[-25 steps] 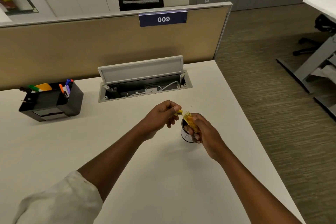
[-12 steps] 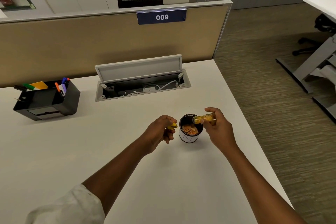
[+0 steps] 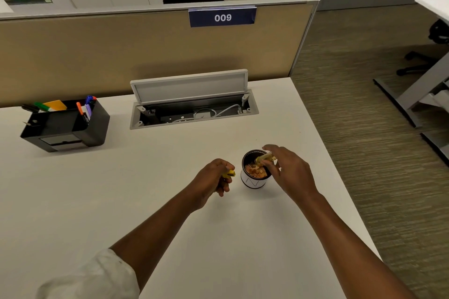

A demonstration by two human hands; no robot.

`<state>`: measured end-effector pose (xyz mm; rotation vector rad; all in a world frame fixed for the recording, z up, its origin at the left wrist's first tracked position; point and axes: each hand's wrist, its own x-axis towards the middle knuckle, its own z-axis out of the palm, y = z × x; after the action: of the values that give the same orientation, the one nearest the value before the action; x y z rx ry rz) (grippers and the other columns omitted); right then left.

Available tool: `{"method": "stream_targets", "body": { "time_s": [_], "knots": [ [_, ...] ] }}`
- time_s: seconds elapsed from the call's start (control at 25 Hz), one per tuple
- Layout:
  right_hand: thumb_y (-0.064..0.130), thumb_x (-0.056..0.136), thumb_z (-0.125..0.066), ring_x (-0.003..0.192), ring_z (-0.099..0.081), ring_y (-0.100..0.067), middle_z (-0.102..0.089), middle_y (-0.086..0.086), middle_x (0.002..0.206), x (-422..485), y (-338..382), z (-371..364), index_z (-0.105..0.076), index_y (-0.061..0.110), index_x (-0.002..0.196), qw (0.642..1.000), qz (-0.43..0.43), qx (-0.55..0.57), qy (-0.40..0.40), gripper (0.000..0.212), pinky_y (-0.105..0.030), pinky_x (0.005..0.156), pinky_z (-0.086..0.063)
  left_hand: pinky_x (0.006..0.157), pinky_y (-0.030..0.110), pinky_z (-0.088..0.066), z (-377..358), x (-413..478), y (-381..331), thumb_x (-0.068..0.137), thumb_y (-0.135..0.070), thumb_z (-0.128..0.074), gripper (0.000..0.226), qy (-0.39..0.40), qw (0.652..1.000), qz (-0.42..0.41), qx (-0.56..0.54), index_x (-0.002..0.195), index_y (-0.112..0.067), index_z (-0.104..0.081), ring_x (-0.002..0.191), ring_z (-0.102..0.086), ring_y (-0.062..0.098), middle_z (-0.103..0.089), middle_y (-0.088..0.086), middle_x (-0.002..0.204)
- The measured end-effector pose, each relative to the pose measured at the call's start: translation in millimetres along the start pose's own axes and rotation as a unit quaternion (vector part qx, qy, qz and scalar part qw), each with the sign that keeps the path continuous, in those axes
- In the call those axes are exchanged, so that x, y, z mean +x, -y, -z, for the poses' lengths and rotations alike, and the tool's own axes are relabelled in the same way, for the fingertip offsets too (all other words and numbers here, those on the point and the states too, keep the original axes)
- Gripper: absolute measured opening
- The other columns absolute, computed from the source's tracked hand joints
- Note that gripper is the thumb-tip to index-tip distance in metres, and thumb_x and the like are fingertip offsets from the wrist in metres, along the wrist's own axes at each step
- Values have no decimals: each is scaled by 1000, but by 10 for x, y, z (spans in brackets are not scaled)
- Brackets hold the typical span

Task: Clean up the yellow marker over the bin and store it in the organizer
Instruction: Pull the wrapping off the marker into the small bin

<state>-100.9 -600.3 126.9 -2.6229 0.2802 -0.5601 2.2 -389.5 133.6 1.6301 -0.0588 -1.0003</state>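
Note:
A small round bin [image 3: 252, 181], white outside with a black rim, stands on the desk and holds orange scraps. My right hand [image 3: 289, 172] holds the yellow marker body [image 3: 264, 159] tilted over the bin's mouth, its open end pointing down and left. My left hand [image 3: 213, 177] is closed around a small yellow piece [image 3: 230, 173], apparently the marker's cap, just left of the bin. The black organizer [image 3: 94, 126] stands at the far left of the desk with several coloured markers in it.
An open cable hatch [image 3: 189, 94] with a raised grey lid sits behind the bin. A tan partition labelled 009 [image 3: 222, 17] closes the desk's back. The desk's right edge [image 3: 335, 177] runs close to my right hand; carpet floor lies beyond.
My hands pulled apart, separating the yellow piece from the marker. My right hand then tipped the marker body down over the bin, while my left hand settled left of the bin.

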Motion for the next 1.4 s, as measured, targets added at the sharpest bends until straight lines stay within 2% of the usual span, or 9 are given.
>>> {"method": "stream_targets", "body": {
  "time_s": [0.12,0.32,0.48,0.64,0.92,1.04,1.16,1.28,1.4],
  "knots": [
    [31,90,-73,68,-57,-12,-62,7,84,35,57,73,-55,20,128,999,-33,23,-10,43,-21,57,-41,50,28,-43,-8,-7,12,101,-12,-42,24,-2,1000,3,5,110,-4,-62,59,-55,20,-59,13,84],
    [26,94,-67,82,-68,-21,-72,-3,109,-34,22,5,-62,16,122,999,-3,13,-43,30,-31,64,-53,51,28,-44,-1,-13,29,102,-13,-42,25,-3,1000,2,7,112,-3,-62,59,-56,20,-61,14,85],
    [25,96,-65,90,-68,-21,-71,-4,112,21,49,-6,-64,16,126,999,0,3,-43,30,-29,68,-53,51,28,-44,-13,-19,25,101,-15,-44,26,-4,1000,1,6,114,-1,-62,60,-56,19,-62,14,86],
    [27,96,-66,87,-65,-17,-68,3,111,33,106,-29,-54,21,139,1000,-24,14,-8,45,-31,70,-54,51,28,-44,-35,-47,26,100,-15,-46,26,-5,1000,-1,0,114,0,-62,60,-56,19,-62,14,86],
    [26,95,-67,91,-69,-25,-73,-6,109,-16,33,-92,-65,17,127,1000,-8,1,-15,33,-35,68,-56,52,29,-44,-30,-101,36,100,-15,-46,27,-11,1000,-3,-7,115,1,-61,60,-56,19,-63,14,85],
    [24,96,-66,102,-64,-18,-69,-2,120,-21,56,-85,-58,19,135,997,-44,66,-3,41,-30,79,-56,52,30,-44,-28,-118,31,100,-15,-47,27,-18,1000,-10,-13,116,2,-61,60,-57,20,-63,13,85],
    [19,95,-68,105,-66,-14,-70,5,119,-41,148,-53,-63,22,128,964,-140,227,7,33,-15,81,-53,54,30,-47,-6,-147,-8,101,-16,-49,26,-30,999,-22,-39,118,1,-61,61,-58,20,-64,13,87],
    [21,95,-67,105,-69,-20,-74,0,113,-87,313,-50,-69,21,116,877,-246,413,16,21,-27,83,-56,56,30,-49,42,-198,-91,101,-19,-53,27,-38,995,-51,-78,118,1,-62,64,-60,20,-65,14,89],
    [20,97,-65,91,-71,-20,-77,-10,104,-126,493,-18,-71,14,113,817,-282,503,14,19,-30,78,-56,59,30,-50,109,-271,-169,101,-20,-56,28,-36,988,-82,-122,118,0,-64,67,-62,19,-67,14,92]
  ]
}}
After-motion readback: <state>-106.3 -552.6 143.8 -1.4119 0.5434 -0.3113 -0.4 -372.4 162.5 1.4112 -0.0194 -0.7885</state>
